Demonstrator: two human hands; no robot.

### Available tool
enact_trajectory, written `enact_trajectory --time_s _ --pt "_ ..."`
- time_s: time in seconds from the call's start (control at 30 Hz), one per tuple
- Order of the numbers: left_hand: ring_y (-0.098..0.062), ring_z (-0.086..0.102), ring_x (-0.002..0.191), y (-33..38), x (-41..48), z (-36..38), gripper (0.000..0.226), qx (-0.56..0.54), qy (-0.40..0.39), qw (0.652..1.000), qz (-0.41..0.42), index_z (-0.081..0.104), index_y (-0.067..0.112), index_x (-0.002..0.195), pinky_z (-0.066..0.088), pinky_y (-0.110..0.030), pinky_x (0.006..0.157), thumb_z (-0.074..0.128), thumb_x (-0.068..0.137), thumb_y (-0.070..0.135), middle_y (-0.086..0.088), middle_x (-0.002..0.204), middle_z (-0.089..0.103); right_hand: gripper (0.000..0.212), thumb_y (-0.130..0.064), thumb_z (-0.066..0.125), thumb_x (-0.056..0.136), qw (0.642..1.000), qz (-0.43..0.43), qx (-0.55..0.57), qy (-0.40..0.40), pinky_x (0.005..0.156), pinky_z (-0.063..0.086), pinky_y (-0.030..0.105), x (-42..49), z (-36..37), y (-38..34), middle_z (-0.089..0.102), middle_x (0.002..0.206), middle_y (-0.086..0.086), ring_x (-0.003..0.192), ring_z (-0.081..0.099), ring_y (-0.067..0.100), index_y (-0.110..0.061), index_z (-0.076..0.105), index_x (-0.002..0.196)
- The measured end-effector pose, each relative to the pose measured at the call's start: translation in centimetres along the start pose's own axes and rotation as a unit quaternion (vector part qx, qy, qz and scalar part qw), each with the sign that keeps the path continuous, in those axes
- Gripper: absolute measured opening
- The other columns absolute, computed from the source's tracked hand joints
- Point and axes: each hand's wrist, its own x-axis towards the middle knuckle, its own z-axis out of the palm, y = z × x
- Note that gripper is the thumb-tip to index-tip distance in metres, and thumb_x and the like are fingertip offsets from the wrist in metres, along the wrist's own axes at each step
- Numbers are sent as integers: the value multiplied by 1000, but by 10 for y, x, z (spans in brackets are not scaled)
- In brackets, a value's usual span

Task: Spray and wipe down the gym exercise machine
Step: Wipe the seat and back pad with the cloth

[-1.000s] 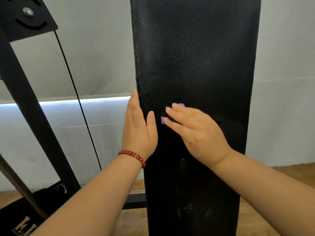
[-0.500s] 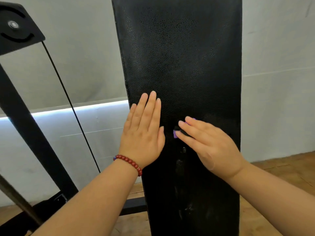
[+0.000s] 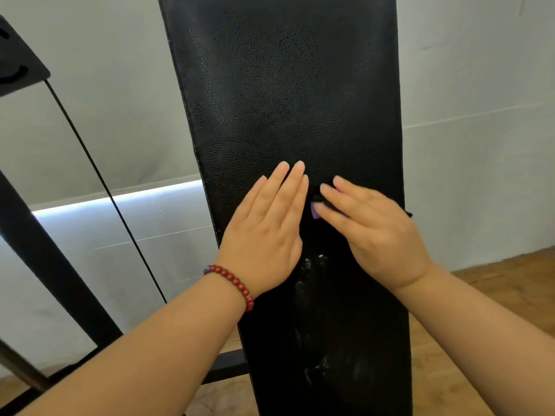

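A tall black padded backrest [image 3: 288,100] of the gym machine stands upright in the middle of the head view. My left hand [image 3: 267,232], with a red bead bracelet at the wrist, lies flat on the pad near its left edge, fingers straight and together. Just to its right, my right hand [image 3: 372,232] presses a small dark cloth with a purple patch [image 3: 315,212] against the pad with fairly straight fingers; most of the cloth is hidden under the hand. Wet streaks [image 3: 312,274] shine on the pad below both hands.
A black steel frame post [image 3: 51,265] slants up at the left, with a thin black cable [image 3: 102,181] beside it and a pulley plate [image 3: 18,67] at the top left. Behind is a grey-white wall. Wooden floor [image 3: 495,280] shows at the lower right.
My left hand has gone from the pad's left edge onto its face and lies flat there. My right hand with the cloth has stayed beside it on the pad.
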Motion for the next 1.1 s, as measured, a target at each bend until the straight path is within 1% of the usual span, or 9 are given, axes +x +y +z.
enact_trajectory --time_s 0.13,0.23,0.3,0.4,0.5,0.6,0.7,0.9,1.1 --pt "-29 21 147 13 22 4 62 9 4 1000 -7 28 -2 148 16 -43 121 37 93 25 -15 157 27 31 -7 41 104 999 29 -9 40 111 38 35 11 1 11 58 132 14 127 52 30 -3 66 121" --pt "-27 18 148 16 22 7 63 26 -7 1000 -10 26 0 150 14 -43 121 36 95 30 -14 159 23 31 -5 40 104 998 63 4 28 112 38 38 -29 -1 1 52 138 13 133 46 29 -6 58 129" --pt "-27 18 148 17 20 8 65 29 -10 1000 5 28 2 150 14 -44 121 37 95 35 -14 159 23 31 -4 41 103 997 72 8 21 113 37 37 -40 -3 0 50 138 12 134 45 28 -8 56 130" --pt "-26 21 147 16 18 9 66 21 -9 998 53 33 2 149 17 -43 121 41 93 37 -12 158 26 28 -4 49 99 995 76 4 57 109 40 36 -18 1 11 57 133 12 128 52 30 -6 66 121" --pt "-24 22 147 17 18 8 68 20 -15 998 54 32 2 149 19 -42 121 43 92 37 -12 158 26 27 -1 54 97 991 89 -9 95 109 41 35 -1 8 17 60 131 13 127 54 31 -5 69 119" --pt "-24 23 147 17 17 8 68 22 -14 998 58 34 4 149 20 -42 120 45 91 38 -11 158 26 29 -1 50 99 990 104 6 90 112 37 37 -29 10 10 55 135 14 131 49 30 -3 63 125" --pt "-24 24 147 17 17 9 68 18 -8 996 91 35 6 149 21 -42 120 46 90 40 -8 158 28 33 2 50 97 992 112 7 64 113 35 39 -53 7 2 53 137 13 134 46 30 -5 58 128" --pt "-23 26 146 17 18 12 70 18 -3 995 97 36 5 148 22 -40 120 46 89 42 -8 157 30 28 -1 47 100 988 95 -9 118 107 43 39 -11 9 22 56 133 13 127 53 32 -3 67 120" --pt "-24 25 146 17 17 10 70 24 -18 994 103 36 6 149 21 -41 120 43 91 44 -8 157 29 32 1 47 99 988 131 -7 87 114 35 37 -50 7 6 52 137 13 132 47 32 -4 60 127"
